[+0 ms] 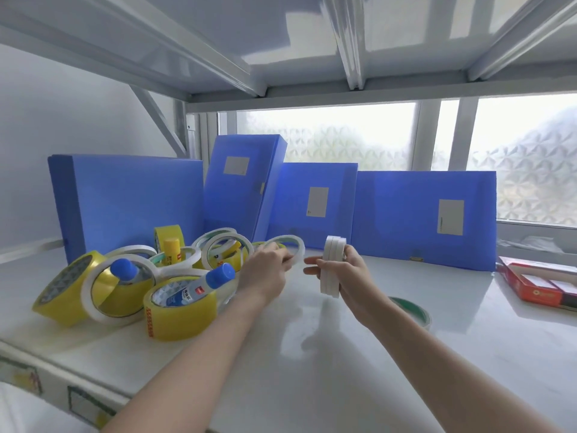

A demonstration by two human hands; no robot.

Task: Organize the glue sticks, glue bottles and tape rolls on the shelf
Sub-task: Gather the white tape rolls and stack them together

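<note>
On the left of the white shelf [312, 354] lies a jumbled pile: wide yellow tape rolls [181, 317], thin white tape rolls [218, 245], two glue bottles with blue caps [199, 285] and a yellow glue stick [171, 253]. My left hand [265, 270] pinches a thin white tape roll [288, 246] at the pile's right edge. My right hand [343, 270] grips a stack of thin white tape rolls [331, 267], held upright above the shelf. A green-edged tape roll [412, 310] lies flat behind my right wrist.
Several blue file boxes [421, 214] stand along the back of the shelf before a frosted window. A red cardboard box [540, 285] lies at the right edge. The shelf above hangs low overhead.
</note>
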